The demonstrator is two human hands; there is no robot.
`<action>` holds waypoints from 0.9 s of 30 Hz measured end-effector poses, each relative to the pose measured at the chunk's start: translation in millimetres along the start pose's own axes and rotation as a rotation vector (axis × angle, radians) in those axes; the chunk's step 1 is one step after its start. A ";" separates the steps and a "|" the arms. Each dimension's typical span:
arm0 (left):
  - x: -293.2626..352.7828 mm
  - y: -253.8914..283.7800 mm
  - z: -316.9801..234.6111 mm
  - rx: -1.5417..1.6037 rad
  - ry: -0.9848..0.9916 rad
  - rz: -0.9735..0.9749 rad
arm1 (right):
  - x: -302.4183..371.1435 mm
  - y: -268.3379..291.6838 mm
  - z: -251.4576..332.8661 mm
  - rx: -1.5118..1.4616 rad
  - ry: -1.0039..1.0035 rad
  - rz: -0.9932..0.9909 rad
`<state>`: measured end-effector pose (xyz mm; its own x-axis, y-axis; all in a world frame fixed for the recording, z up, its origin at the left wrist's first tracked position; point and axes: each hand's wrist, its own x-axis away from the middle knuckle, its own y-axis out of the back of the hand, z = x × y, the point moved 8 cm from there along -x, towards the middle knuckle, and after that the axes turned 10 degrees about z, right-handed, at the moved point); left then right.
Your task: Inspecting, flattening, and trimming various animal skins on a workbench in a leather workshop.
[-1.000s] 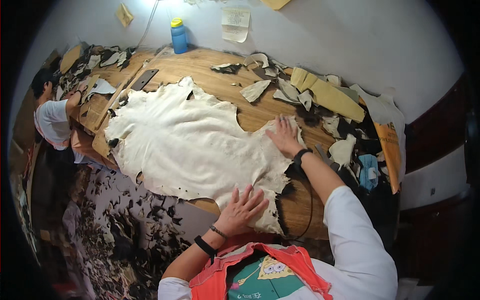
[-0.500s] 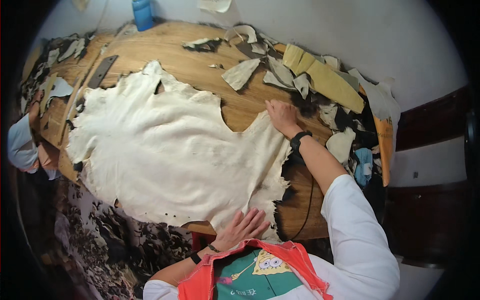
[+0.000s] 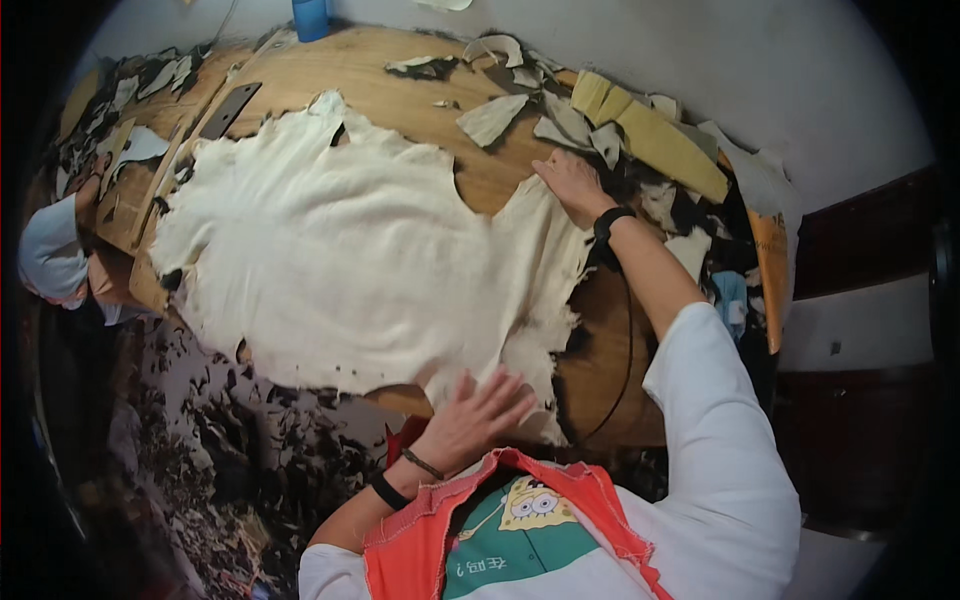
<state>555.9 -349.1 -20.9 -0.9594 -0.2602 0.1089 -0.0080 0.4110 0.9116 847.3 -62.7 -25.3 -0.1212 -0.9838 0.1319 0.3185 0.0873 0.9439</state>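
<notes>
A large cream-white animal hide point(image 3: 340, 250) lies spread over the wooden table, with ragged edges and dark fur showing along its rim. My right hand point(image 3: 575, 186) is closed on the hide's far right corner, its fingertips pinching the edge. Close to my body, my left hand point(image 3: 478, 412) rests on or just over the near edge of the hide, fingers spread and holding nothing. A soft crease runs through the hide between my two hands. Small dark holes dot its near edge.
Hide scraps point(image 3: 490, 120) and a folded yellow sheet point(image 3: 650, 140) lie along the wall. A flat dark metal bar point(image 3: 230, 110) lies at the far left, near a blue container point(image 3: 310, 20). Another person's arm point(image 3: 85, 195) works at the left. Dark scraps point(image 3: 240, 440) cover the floor.
My left hand has lifted slightly, its fingers spreading wider. My right hand still holds the corner. The whole view has shifted, so the table sits higher in the picture.
</notes>
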 end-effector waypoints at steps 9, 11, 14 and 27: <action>94.5 -13.7 38.9 1.206 0.599 -0.961 | 214.7 -85.5 118.3 0.202 0.289 0.168; 92.9 -14.4 38.5 1.307 0.601 -0.978 | 219.1 -82.2 115.2 0.064 0.248 0.243; 99.4 -11.0 36.8 1.471 0.611 -1.000 | 210.9 -78.9 111.2 -0.037 0.096 0.384; 54.9 -82.1 51.1 1.305 0.356 -0.281 | 213.8 -91.5 131.9 0.044 -0.089 0.010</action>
<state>489.5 -352.5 -110.1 -0.7598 -0.5961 0.2597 -0.6332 0.7691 -0.0869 668.2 -260.5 -43.6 -0.2015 -0.9654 0.1658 0.2789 0.1057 0.9545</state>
